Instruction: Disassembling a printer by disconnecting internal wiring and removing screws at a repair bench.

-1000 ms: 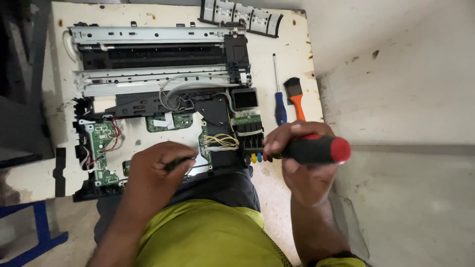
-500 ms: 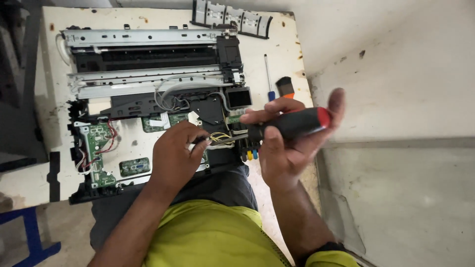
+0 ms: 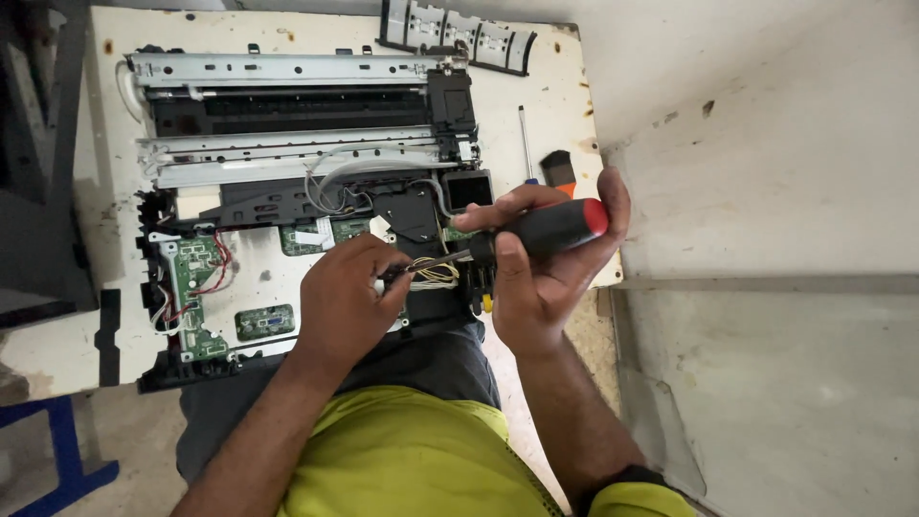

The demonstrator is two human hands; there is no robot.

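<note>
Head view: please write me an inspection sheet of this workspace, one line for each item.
Surface: white table, stained, chipped edges.
Job's things: opened printer with bare green circuit boards; black screwdriver with red end.
Clutter: second screwdriver, black-orange tool, grey key panel.
Hands: right hand grips the screwdriver handle; left hand fingers pinch its shaft near the tip.
Cables: red wires, grey cable loop, yellow wires.
Surroundings: pale concrete floor, blue frame.

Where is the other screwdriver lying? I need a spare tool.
In the head view, the spare screwdriver lies on the white table, right of the opened printer, just above the right hand.
</note>
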